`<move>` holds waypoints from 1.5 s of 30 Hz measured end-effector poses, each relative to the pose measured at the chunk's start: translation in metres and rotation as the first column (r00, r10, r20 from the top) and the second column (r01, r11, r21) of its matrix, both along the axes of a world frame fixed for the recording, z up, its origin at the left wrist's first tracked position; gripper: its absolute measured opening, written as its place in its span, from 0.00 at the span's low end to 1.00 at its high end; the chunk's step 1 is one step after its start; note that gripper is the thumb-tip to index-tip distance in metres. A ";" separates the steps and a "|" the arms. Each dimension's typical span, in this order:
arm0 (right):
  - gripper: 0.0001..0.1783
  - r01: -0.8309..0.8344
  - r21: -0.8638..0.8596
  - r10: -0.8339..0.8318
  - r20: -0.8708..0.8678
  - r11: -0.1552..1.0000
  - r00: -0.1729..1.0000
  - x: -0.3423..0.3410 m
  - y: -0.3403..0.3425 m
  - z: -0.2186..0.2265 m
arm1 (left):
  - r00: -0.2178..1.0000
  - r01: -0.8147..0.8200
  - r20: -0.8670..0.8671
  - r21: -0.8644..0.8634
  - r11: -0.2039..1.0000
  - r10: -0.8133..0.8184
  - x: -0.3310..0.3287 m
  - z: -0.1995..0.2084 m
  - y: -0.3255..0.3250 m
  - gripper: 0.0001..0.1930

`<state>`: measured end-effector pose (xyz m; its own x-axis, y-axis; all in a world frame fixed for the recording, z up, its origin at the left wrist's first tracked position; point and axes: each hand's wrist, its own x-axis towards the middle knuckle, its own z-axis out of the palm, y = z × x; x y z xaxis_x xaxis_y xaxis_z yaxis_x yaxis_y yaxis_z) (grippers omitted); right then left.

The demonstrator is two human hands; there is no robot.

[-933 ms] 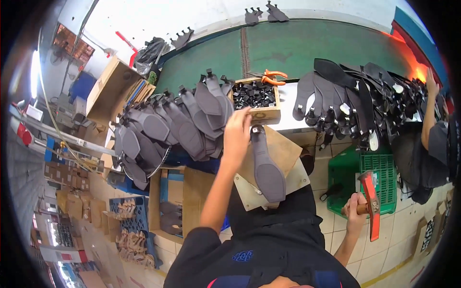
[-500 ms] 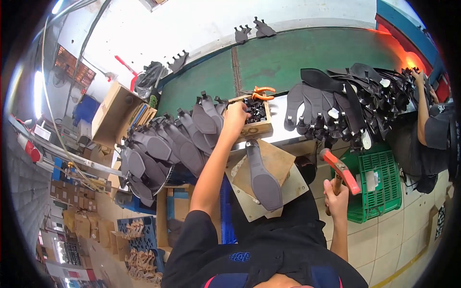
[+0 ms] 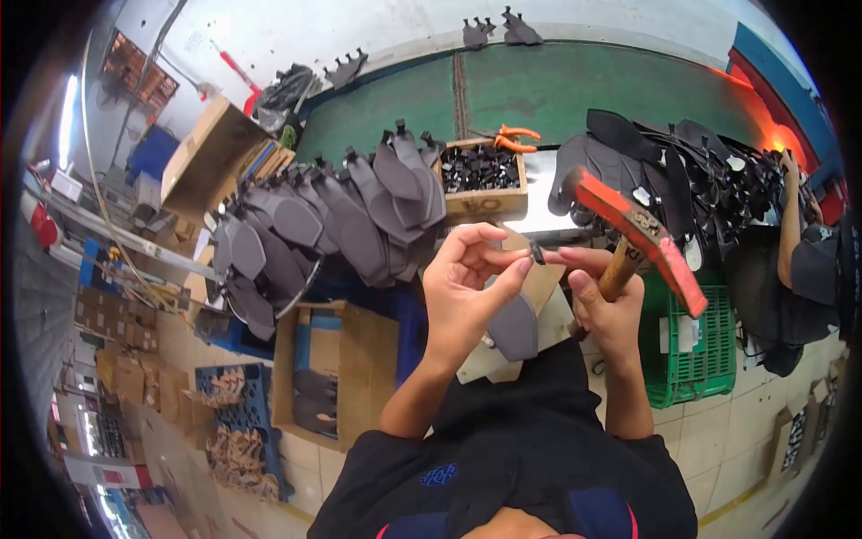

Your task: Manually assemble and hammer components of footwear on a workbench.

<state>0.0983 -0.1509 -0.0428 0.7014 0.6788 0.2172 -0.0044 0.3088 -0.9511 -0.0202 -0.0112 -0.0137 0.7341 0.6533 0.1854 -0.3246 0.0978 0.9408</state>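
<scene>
My left hand (image 3: pixel 467 292) pinches a small black heel-like piece (image 3: pixel 537 252) between thumb and fingertips. My right hand (image 3: pixel 613 310) is wrapped round the wooden handle of a hammer (image 3: pixel 642 225) with a red head. Its index finger reaches toward the small piece, near or touching it; I cannot tell which. Below the hands, a dark grey shoe sole (image 3: pixel 514 328) lies on a pale work pad (image 3: pixel 549 301), partly hidden by my left hand. Beyond them, a wooden box (image 3: pixel 485 207) holds many more small black pieces.
Orange-handled pliers (image 3: pixel 516 137) lie at the box's far edge. Overlapping grey soles (image 3: pixel 359 216) stand to the left, more soles (image 3: pixel 611 166) to the right. A green belt (image 3: pixel 557 85) runs behind. A green crate (image 3: pixel 709 350) is at the right, near a co-worker's arm (image 3: pixel 790 211).
My left hand has come back from the wooden box with a small black piece. My right hand has raised the hammer and moved in beside the left.
</scene>
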 end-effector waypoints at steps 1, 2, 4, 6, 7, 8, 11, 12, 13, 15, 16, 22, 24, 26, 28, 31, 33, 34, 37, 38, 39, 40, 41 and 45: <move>0.14 -0.089 0.036 0.089 -0.018 0.995 0.996 -0.005 0.001 0.006 | 0.998 -0.041 0.053 0.098 0.994 0.036 -0.007 0.000 -0.005 0.19; 0.14 -0.097 0.019 0.097 -0.010 0.995 0.995 -0.008 0.002 0.010 | 0.992 -0.084 0.113 0.196 0.977 0.063 -0.011 -0.001 -0.008 0.19; 0.19 -0.139 0.002 0.137 0.145 0.990 0.980 -0.015 0.003 0.016 | 0.983 -0.119 0.166 0.228 0.966 0.081 -0.020 -0.004 -0.011 0.19; 0.19 -0.154 -0.012 0.154 0.136 0.988 0.979 -0.020 0.004 0.017 | 0.963 -0.221 0.235 0.405 0.887 0.133 -0.027 -0.009 -0.014 0.20; 0.18 -0.164 0.006 0.161 0.146 0.986 0.976 -0.022 0.005 0.018 | 0.958 -0.234 0.254 0.419 0.877 0.135 -0.029 -0.011 -0.016 0.20; 0.18 -0.179 0.028 0.173 0.154 0.983 0.973 -0.025 0.006 0.019 | 0.956 -0.244 0.256 0.411 0.878 0.145 -0.032 -0.012 -0.017 0.20; 0.17 -0.169 0.065 0.159 0.136 0.984 0.978 -0.032 0.007 0.017 | 0.946 -0.298 0.271 0.503 0.811 0.179 -0.038 -0.014 -0.022 0.20; 0.17 -0.170 0.058 0.160 0.139 0.984 0.977 -0.032 0.006 0.017 | 0.945 -0.300 0.273 0.496 0.814 0.182 -0.040 -0.013 -0.023 0.20; 0.16 -0.152 0.028 0.146 0.153 0.988 0.977 -0.032 0.006 0.019 | 0.961 -0.231 0.234 0.391 0.891 0.147 -0.041 -0.011 -0.023 0.19; 0.16 -0.136 -0.004 0.135 0.169 0.991 0.976 -0.032 0.006 0.020 | 0.974 -0.161 0.200 0.275 0.948 0.108 -0.043 -0.011 -0.022 0.19; 0.16 -0.143 0.001 0.141 0.169 0.990 0.976 -0.032 0.008 0.020 | 0.978 -0.103 0.191 0.097 0.990 0.083 -0.043 -0.011 -0.022 0.20; 0.16 -0.168 0.068 0.153 0.180 0.983 0.972 -0.029 0.011 0.018 | 0.989 0.067 0.145 -0.221 0.973 -0.036 -0.044 -0.012 -0.013 0.22; 0.16 -0.187 0.064 0.174 0.171 0.980 0.970 -0.027 0.012 0.017 | 0.987 0.071 0.159 -0.245 0.967 -0.032 -0.044 -0.010 -0.012 0.22; 0.16 -0.201 0.041 0.189 0.208 0.979 0.960 -0.025 0.012 0.017 | 0.988 0.031 0.153 -0.196 0.980 -0.001 -0.046 -0.009 -0.013 0.21; 0.16 -0.196 0.038 0.186 0.185 0.980 0.965 -0.028 0.013 0.018 | 0.987 0.029 0.160 -0.186 0.982 0.001 -0.046 -0.009 -0.014 0.21; 0.16 -0.189 0.030 0.181 0.183 0.981 0.966 -0.028 0.013 0.019 | 0.983 -0.014 0.178 -0.134 0.991 0.038 -0.045 -0.012 -0.018 0.20; 0.16 -0.193 0.027 0.184 0.204 0.981 0.962 -0.028 0.014 0.021 | 0.979 -0.060 0.189 -0.093 0.994 0.077 -0.044 -0.014 -0.022 0.20; 0.16 -0.206 0.011 0.202 0.163 0.978 0.966 -0.029 0.013 0.024 | 0.975 -0.106 0.193 -0.033 0.994 0.111 -0.044 -0.014 -0.023 0.20; 0.14 -0.181 -0.025 0.183 0.158 0.983 0.970 -0.031 0.009 0.023 | 0.969 -0.181 0.199 0.153 0.972 0.149 -0.044 -0.016 -0.027 0.20; 0.13 -0.156 -0.035 0.160 0.190 0.987 0.969 -0.032 0.011 0.022 | 0.966 -0.219 0.197 0.283 0.934 0.167 -0.045 -0.017 -0.026 0.20; 0.13 -0.161 -0.032 0.164 0.194 0.986 0.967 -0.032 0.013 0.022 | 0.964 -0.234 0.196 0.321 0.918 0.177 -0.042 -0.024 -0.024 0.23; 0.11 -0.140 -0.036 0.144 0.188 0.990 0.972 -0.033 0.016 0.022 | 0.963 -0.240 0.201 0.325 0.915 0.181 -0.041 -0.026 -0.020 0.23; 0.10 -0.119 -0.042 0.125 0.182 0.992 0.975 -0.032 0.021 0.021 | 0.967 -0.247 0.174 0.446 0.860 0.188 -0.039 -0.029 -0.011 0.26; 0.09 -0.012 -0.088 0.028 0.184 0.996 0.983 -0.011 0.035 -0.002 | 0.946 -0.227 -0.023 0.662 0.715 0.322 -0.011 -0.063 0.034 0.33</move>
<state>0.0870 -0.1163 -0.0444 0.6408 0.7141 0.2818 0.1688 0.2270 -0.9591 -0.0310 0.0231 -0.0770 0.5891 0.5882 0.5540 -0.1132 -0.6188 0.7774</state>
